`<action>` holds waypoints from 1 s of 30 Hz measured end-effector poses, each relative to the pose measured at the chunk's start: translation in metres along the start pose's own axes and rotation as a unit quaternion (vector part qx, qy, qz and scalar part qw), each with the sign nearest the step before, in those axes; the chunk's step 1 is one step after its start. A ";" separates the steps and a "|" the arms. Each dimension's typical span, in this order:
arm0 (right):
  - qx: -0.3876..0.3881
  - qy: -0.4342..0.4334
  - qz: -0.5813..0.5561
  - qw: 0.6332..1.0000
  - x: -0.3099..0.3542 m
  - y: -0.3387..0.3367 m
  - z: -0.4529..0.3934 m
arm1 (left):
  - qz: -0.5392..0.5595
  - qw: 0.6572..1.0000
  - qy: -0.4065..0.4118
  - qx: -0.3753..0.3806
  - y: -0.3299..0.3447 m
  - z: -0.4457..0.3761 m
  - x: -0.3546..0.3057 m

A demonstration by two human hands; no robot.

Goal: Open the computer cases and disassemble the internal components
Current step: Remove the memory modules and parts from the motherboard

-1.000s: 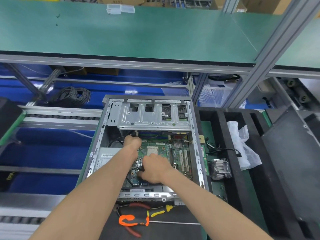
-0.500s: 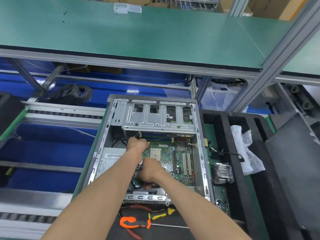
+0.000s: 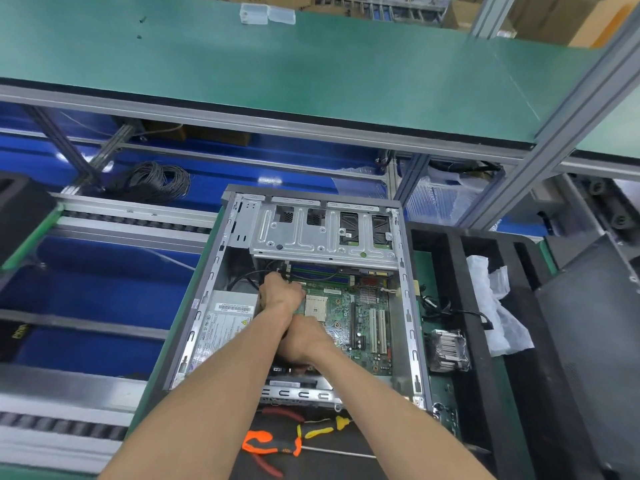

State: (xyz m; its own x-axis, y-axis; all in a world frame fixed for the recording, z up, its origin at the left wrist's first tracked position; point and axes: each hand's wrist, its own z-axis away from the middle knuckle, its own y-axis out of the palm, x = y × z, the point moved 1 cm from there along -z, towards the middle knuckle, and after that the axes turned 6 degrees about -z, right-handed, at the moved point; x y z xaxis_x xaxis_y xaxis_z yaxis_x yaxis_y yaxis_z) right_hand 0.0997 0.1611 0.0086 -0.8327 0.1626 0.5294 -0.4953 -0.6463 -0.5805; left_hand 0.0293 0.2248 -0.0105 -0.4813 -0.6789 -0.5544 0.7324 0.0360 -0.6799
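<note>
An open grey computer case [image 3: 406,306] lies flat in front of me. Inside are a green motherboard [image 3: 362,308], a silver drive cage [image 3: 311,244] at the far end and a power supply [image 3: 225,327] on the left. My left hand [image 3: 278,292] is curled at the board's far left corner, where black cables [image 3: 247,277] come in, and it seems to grip one. My right hand [image 3: 304,341] is fisted over the board's left edge, pressed against my left wrist. Its fingers are hidden, with something dark in them.
Orange-handled pliers [image 3: 266,445] and a yellow-handled tool [image 3: 322,432] lie just in front of the case. To the right, a black foam tray [image 3: 460,271] holds a heatsink [image 3: 448,349] and a white plastic bag [image 3: 498,306]. A grey panel [image 3: 588,341] lies further right.
My right hand has moved up and left along the board's edge until it meets my left wrist. My left hand has stayed at the far left corner of the board.
</note>
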 end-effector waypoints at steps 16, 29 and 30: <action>-0.036 -0.014 0.012 0.999 -0.001 0.000 0.007 | 0.007 1.000 -0.003 0.008 -0.003 0.005 -0.004; -0.024 -0.001 -0.022 0.999 0.001 -0.003 0.011 | 0.029 1.000 -0.004 -0.001 -0.003 0.009 -0.005; -0.008 0.012 -0.063 0.998 0.001 -0.005 0.010 | 0.029 1.000 -0.004 0.000 -0.004 0.009 -0.005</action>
State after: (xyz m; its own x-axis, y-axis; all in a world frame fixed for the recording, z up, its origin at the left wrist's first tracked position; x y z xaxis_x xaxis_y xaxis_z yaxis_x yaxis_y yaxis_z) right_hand 0.1040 0.1566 0.0180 -0.7693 0.2588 0.5841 -0.5996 -0.6083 -0.5202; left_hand 0.0334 0.2209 -0.0009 -0.4340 -0.6809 -0.5900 0.7591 0.0764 -0.6465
